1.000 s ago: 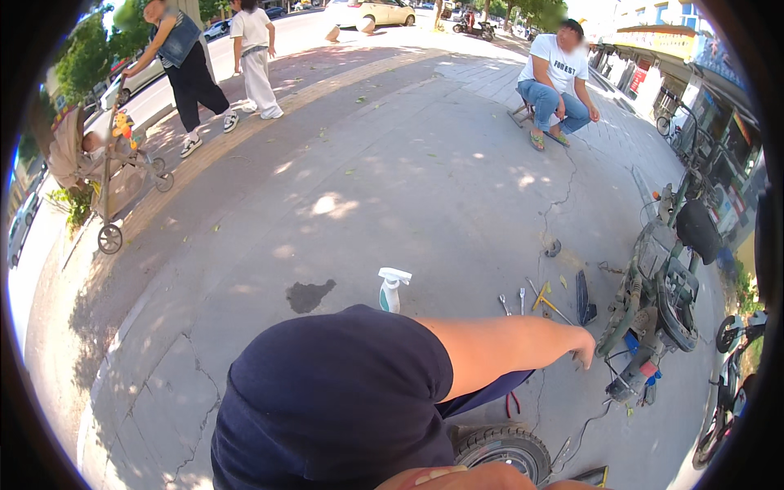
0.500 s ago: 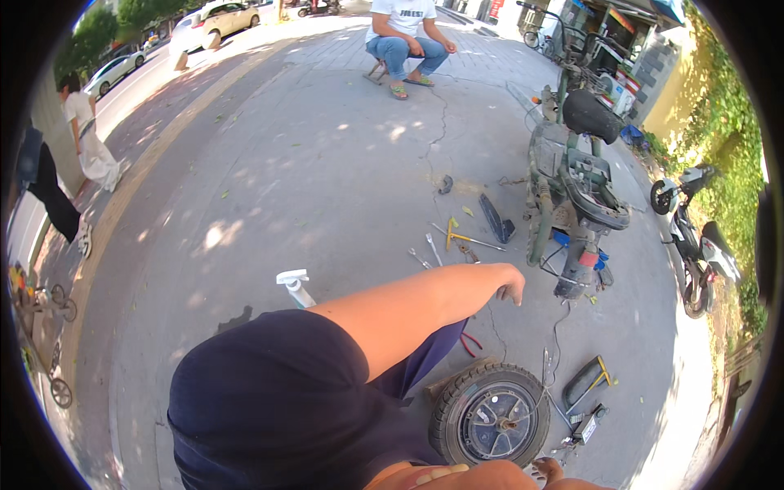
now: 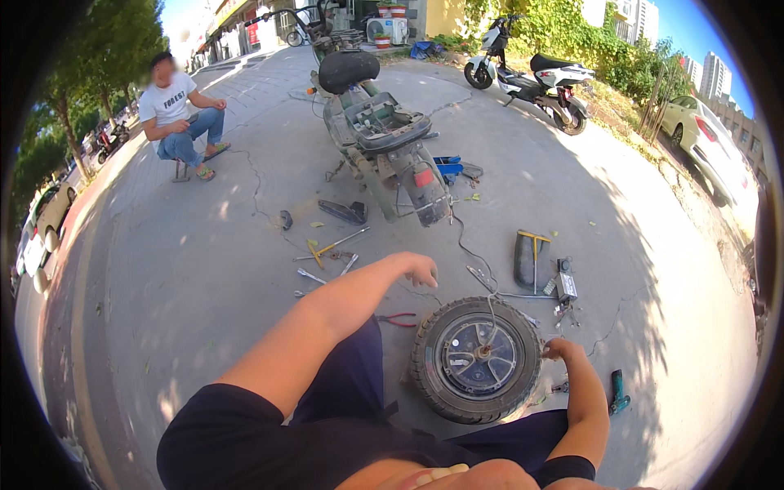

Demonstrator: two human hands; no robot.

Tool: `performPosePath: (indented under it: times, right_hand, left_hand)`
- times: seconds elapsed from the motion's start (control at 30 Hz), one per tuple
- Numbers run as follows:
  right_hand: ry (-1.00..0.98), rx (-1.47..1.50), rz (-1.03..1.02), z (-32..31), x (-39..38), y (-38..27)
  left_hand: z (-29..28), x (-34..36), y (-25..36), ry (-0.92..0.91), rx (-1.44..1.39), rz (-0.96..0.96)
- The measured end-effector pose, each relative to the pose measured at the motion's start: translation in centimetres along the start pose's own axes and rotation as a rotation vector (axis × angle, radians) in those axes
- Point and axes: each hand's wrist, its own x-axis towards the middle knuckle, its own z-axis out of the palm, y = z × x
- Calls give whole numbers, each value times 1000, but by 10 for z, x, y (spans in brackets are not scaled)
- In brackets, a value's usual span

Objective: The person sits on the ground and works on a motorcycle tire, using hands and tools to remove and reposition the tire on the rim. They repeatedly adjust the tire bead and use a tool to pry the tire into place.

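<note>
A head-worn fisheye looks down and forward over the wheel (image 3: 480, 358).

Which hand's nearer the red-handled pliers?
Left. The left hand hangs just beyond the red-handled pliers, not touching them; the right hand is across the wheel from them, by its right edge.

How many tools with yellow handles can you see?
2: one yellow-handled tool left of the left hand, another yellow-handled tool beyond the wheel. Others may be hidden.
</note>
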Motion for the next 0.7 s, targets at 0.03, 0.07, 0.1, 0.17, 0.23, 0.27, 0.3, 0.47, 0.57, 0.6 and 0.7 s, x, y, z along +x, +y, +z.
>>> performPosePath:
  times: [0.03, 0.07, 0.1, 0.17, 0.23, 0.27, 0.3, 0.47, 0.57, 0.6, 0.7]
  right_hand:
    - [19, -22, -47, -3, -1, -7]
    - [17, -21, -59, -4, -1, -12]
    - [23, -19, -64, -7, 0, -11]
    - [70, 8, -72, -8, 6, -1]
    - [82, 34, -64, -17, 12, 2]
    - [64, 50, -49, -26, 15, -8]
    - [80, 48, -23, -36, 19, -16]
    - [135, 64, 27, -40, 37, -17]
    - [153, 112, 131, 11, 43, 15]
    - [212, 173, 131, 8, 40, -5]
    - [219, 245, 232, 48, 19, 12]
  left_hand:
    - [4, 4, 8, -22, 64, 72]
    - [8, 8, 19, -49, 90, 145]
    - [8, 11, 36, -70, 120, 225]
    - [-2, 22, 76, -93, 179, 337]
    - [-13, 35, 111, -102, 217, 368]
    - [-19, 44, 119, -79, 168, 386]
    - [-25, 57, 129, -58, 118, 409]
    - [-28, 110, 188, 8, -213, 595]
    - [-20, 142, 231, -186, -223, 703]
    - [-21, 151, 225, -162, -212, 657]
    - [-18, 166, 266, -137, -339, 724]
